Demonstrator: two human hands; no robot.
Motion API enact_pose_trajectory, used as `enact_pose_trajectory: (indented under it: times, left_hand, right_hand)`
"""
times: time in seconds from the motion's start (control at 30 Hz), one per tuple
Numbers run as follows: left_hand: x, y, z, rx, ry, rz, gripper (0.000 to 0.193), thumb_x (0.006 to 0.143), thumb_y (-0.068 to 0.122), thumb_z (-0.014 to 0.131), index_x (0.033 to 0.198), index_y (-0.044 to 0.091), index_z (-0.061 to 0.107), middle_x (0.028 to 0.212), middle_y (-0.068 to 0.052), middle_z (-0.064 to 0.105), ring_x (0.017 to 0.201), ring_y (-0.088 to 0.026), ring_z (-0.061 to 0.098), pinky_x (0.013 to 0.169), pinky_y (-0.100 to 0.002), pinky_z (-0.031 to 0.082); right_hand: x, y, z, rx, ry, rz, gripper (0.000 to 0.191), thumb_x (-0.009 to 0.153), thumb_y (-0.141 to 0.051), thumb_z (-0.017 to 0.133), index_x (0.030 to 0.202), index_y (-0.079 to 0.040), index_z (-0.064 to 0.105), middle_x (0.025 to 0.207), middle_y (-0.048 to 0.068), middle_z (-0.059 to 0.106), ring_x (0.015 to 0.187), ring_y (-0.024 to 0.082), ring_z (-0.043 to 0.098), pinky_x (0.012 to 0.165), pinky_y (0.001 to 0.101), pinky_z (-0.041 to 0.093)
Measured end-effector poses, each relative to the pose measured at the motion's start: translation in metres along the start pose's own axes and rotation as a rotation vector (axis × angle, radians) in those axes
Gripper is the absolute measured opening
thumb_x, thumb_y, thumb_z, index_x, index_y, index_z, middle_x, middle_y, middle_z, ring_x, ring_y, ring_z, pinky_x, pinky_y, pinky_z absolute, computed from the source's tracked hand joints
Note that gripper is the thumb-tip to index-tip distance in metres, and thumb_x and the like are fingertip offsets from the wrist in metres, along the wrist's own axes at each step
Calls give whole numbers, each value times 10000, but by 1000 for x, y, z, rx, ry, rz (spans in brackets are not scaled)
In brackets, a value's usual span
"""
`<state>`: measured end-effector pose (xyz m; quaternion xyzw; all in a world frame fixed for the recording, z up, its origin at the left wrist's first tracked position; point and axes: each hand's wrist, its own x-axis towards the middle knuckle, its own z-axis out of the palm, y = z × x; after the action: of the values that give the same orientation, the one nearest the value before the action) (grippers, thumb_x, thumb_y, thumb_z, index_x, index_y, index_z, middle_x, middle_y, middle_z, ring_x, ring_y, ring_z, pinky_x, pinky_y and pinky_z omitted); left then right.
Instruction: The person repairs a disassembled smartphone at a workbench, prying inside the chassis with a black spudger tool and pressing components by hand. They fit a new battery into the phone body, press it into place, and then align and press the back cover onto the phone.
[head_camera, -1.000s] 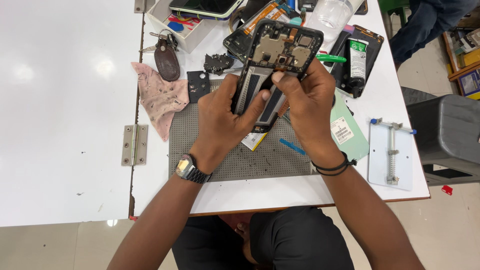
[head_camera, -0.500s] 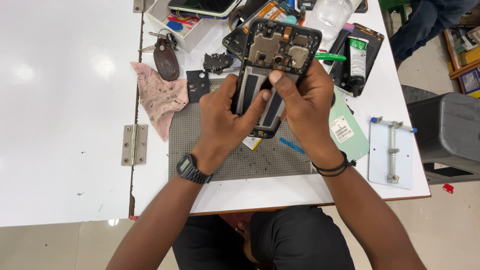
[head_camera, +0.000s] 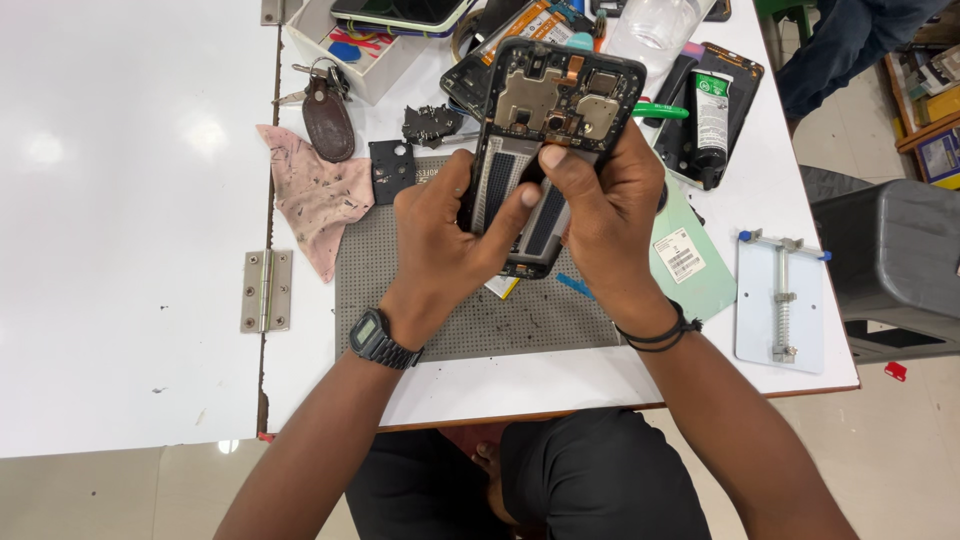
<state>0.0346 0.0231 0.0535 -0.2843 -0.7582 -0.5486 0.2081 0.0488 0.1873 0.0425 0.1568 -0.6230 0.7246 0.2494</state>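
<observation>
White table (head_camera: 120, 300), seen from above; grey mat (head_camera: 480, 320) serves as landmark, near edge toward the person.

- Left hand (head_camera: 440, 245): over mat's middle, closed on the phone's left edge, thumb pressed to its open back.
- Right hand (head_camera: 610, 215): over mat's right half, closed on the phone's right edge, thumb at the board.
- Phone (head_camera: 555, 120): opened, back cover off, held above mat's far half, between both hands, equally near each; long axis runs away from the person, slightly tilted right.
- Pink cloth (head_camera: 315, 200): left of mat.
- Green cover (head_camera: 690, 265): right of mat.
- Clamp plate (head_camera: 780, 300): well right of mat.
- Keys (head_camera: 325, 110), box (head_camera: 350, 50), tube (head_camera: 710, 115): beyond mat.
</observation>
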Motion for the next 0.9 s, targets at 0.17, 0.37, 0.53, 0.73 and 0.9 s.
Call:
enact_pose_trajectory:
  times: [0.17,0.37,0.53,0.73,0.9]
  left_hand:
    - [2,1,-5,-81,-190,56,374,884,177,747,1130,-8,536,763,-102,681,621,-196,708,578,-310,537]
    - [1,1,1,-116,-211,-36,359,919,171,756,1139,-4,532,827,-99,737,681,-191,766,600,-294,570]
    - [-1,-3,5,-102,-177,-66,345,909,211,794,1062,10,559,754,-74,725,621,-129,729,543,-266,535]
    - [-4,-4,9,-83,-107,-116,345,916,251,822,931,19,568,636,-57,638,540,-74,610,501,-260,463]
    - [-5,-1,9,-122,-57,-63,316,969,265,801,1023,4,631,708,-53,667,599,-74,636,547,-256,487]
  right_hand:
    - [4,-3,-7,-46,45,14,121,1061,-139,644,1133,-44,632,970,-6,671,831,39,595,794,212,500]
    - [5,1,-9,-43,44,-7,123,1066,-139,650,1150,-51,635,970,-21,658,880,38,568,864,220,481]
    - [3,1,-8,-2,38,-3,106,1069,-140,658,1117,-49,631,980,-29,654,889,37,563,867,215,474]
    - [-1,2,-4,-45,35,-25,103,1078,-141,663,1109,-48,630,966,-34,651,871,34,563,843,213,472]
    - [-5,3,-3,-15,33,7,111,1068,-114,647,1152,-45,623,986,-20,653,887,38,573,834,217,485]
